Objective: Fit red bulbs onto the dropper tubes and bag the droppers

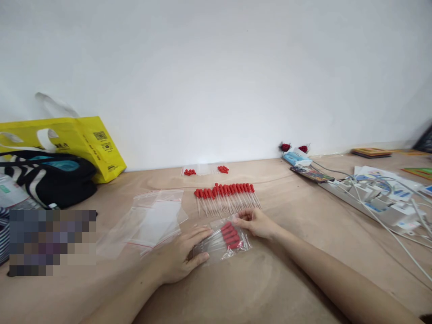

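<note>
A clear zip bag (248, 244) lies in front of me, holding several glass droppers (231, 236) with red rubber bulbs; their bulbs point to the right. My left hand (184, 252) grips the bag's left end, fingers over the top and thumb along the lower edge. At the upper right corner, my right hand (255, 222) pinches the plastic between thumb and fingertips. Just beyond, a row of loose droppers (232, 194) lies side by side, red bulbs away from me. Left of the hands is a spread stack of flat zip bags (158, 220) with red seal lines.
Filled bags with red bulbs (223, 169) lie near the wall. A yellow tote bag (108, 153) and a black bag (67, 180) stand left. On the right are a power strip (364, 202) with cables, a tissue pack (297, 157) and papers (388, 180).
</note>
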A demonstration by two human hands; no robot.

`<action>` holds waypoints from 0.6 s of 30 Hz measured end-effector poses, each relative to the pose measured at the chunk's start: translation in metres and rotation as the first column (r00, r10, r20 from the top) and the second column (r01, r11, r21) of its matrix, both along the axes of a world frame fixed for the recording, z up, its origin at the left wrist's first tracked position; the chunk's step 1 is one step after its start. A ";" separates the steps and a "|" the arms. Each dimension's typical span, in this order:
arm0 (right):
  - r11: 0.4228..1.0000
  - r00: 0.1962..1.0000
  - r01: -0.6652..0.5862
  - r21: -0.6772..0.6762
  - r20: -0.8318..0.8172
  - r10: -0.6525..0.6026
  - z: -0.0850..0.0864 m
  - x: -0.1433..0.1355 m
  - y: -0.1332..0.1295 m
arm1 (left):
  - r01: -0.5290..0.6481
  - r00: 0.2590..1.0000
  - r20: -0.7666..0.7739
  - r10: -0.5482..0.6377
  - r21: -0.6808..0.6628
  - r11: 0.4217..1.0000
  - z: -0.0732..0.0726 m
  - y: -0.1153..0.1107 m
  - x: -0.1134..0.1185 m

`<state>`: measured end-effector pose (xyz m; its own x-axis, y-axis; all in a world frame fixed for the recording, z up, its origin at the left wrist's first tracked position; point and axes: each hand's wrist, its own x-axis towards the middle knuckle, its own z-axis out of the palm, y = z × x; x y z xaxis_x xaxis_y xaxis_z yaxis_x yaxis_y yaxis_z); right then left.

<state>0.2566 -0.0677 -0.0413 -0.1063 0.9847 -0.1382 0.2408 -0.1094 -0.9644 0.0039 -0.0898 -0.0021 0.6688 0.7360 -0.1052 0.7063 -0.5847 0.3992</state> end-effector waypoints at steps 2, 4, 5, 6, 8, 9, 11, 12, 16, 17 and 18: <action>0.999 0.999 -0.009 0.040 0.032 0.008 -0.003 -0.004 0.001 | 0.007 1.000 -0.004 -0.007 0.007 1.000 0.000 0.001 0.000; 0.998 0.999 -0.001 0.068 0.048 -0.002 -0.006 -0.006 0.001 | 0.019 1.000 -0.002 -0.019 0.023 1.000 -0.001 0.002 -0.001; 0.997 0.999 0.000 0.081 0.047 -0.004 -0.006 -0.006 0.000 | 0.028 1.000 0.004 -0.028 0.034 0.999 -0.002 0.002 -0.002; 0.995 0.999 -0.002 0.099 0.035 -0.002 -0.006 -0.007 -0.001 | 0.038 0.999 0.015 -0.039 0.046 0.998 -0.003 0.002 -0.003; 0.986 1.000 -0.002 0.164 -0.017 0.004 -0.005 -0.007 -0.005 | 0.058 0.997 0.043 -0.061 0.071 0.996 -0.005 0.002 -0.005; 0.979 0.999 0.001 0.206 -0.051 0.010 -0.004 -0.007 -0.006 | 0.063 0.996 0.058 -0.068 0.086 0.994 -0.006 0.002 -0.005; 0.962 0.991 0.022 0.274 -0.136 0.017 -0.001 -0.003 -0.007 | 0.060 0.994 0.085 -0.071 0.135 0.989 -0.007 0.001 -0.006; 0.958 0.982 0.043 0.282 -0.188 0.012 0.000 0.000 -0.006 | 0.049 0.993 0.098 -0.066 0.174 0.984 -0.008 0.001 -0.007; 0.943 0.875 0.293 0.159 -0.442 -0.197 0.001 0.035 0.013 | -0.127 0.984 0.166 0.062 0.415 0.901 -0.009 0.013 -0.016; 0.894 0.814 0.424 0.144 -0.493 -0.307 0.000 0.048 0.020 | -0.204 0.975 0.176 0.135 0.470 0.859 -0.010 0.019 -0.022; 0.822 0.744 0.552 0.141 -0.528 -0.410 -0.002 0.061 0.027 | -0.276 0.961 0.175 0.215 0.515 0.812 -0.010 0.026 -0.028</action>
